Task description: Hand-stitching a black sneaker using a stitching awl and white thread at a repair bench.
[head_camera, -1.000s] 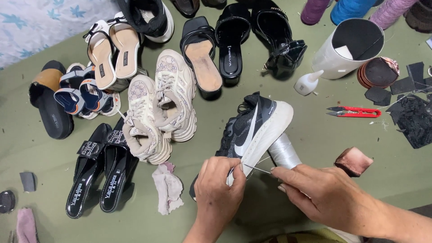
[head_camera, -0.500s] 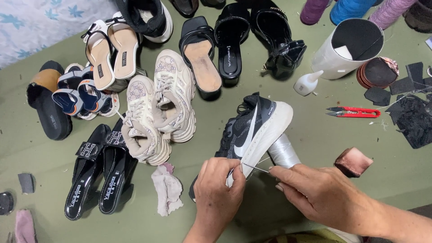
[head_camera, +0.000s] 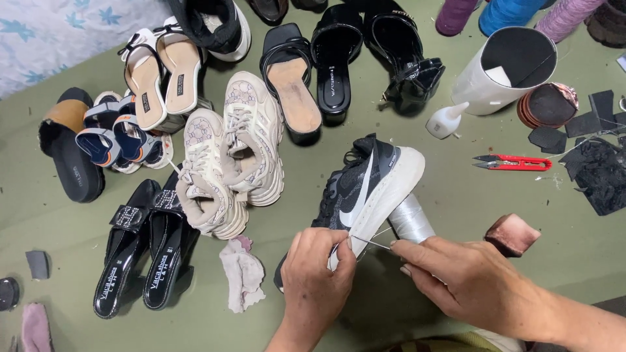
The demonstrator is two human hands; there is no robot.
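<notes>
From my remote seat, I could not see the lower end of the black sneaker [head_camera: 365, 189]; my left hand [head_camera: 316, 280] covered it at the bottom centre of the frame. That hand was closed on the shoe's white sole edge, its fingertips curled out of sight. My right hand [head_camera: 469, 280] came in from the lower right, its forearm cut off by the frame edge, and pinched a thin needle [head_camera: 372, 243] between thumb and forefinger. The needle's tip met the sole just beside my left fingers; whether it pierced the sole, I could not tell.

The sneaker lay tilted near the middle of the frame, black mesh upper with a white curved stripe and a thick white sole turned to the right. It leaned against a spool of pale thread [head_camera: 412, 220], partly hidden behind the sole and my right fingers.

On the green surface [head_camera: 456, 189], red snips [head_camera: 515, 162] lay to the right, a small glue bottle [head_camera: 447, 120] above them, and a crumpled rag [head_camera: 242, 272] lay left of my hands. Further shoes at the top were cropped.
</notes>
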